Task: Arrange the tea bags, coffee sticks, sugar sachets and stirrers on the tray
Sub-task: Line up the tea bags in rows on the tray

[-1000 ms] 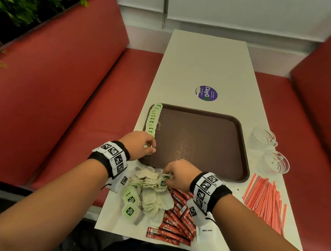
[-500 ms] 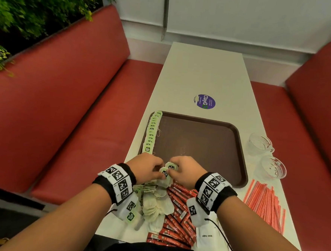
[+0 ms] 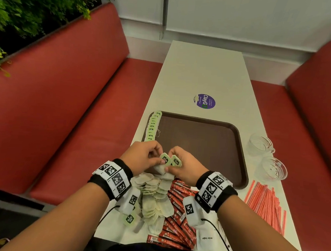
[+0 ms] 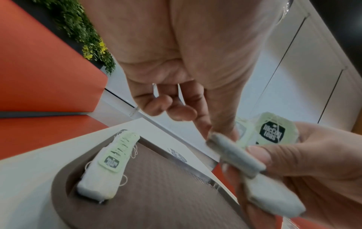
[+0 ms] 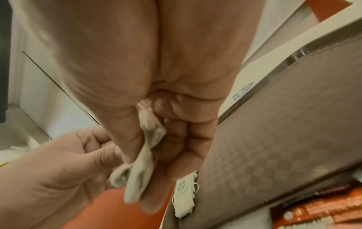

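Two tea bags [image 3: 166, 165] with green tags are held up between the hands, just above the near-left corner of the brown tray [image 3: 243, 150]. To do this step well, I judge they should be separated with strings untangled, then laid flat with tags up, continuing the row of tea bags [image 3: 152, 127] along the tray's left edge. The left hand [image 3: 143, 157] pinches one bag and the right hand [image 3: 187, 166] pinches the other, fingers curled, nearly touching. The loose pile of tea bags [image 3: 155, 199] lies below the wrists, beside red coffee sticks [image 3: 175, 224].
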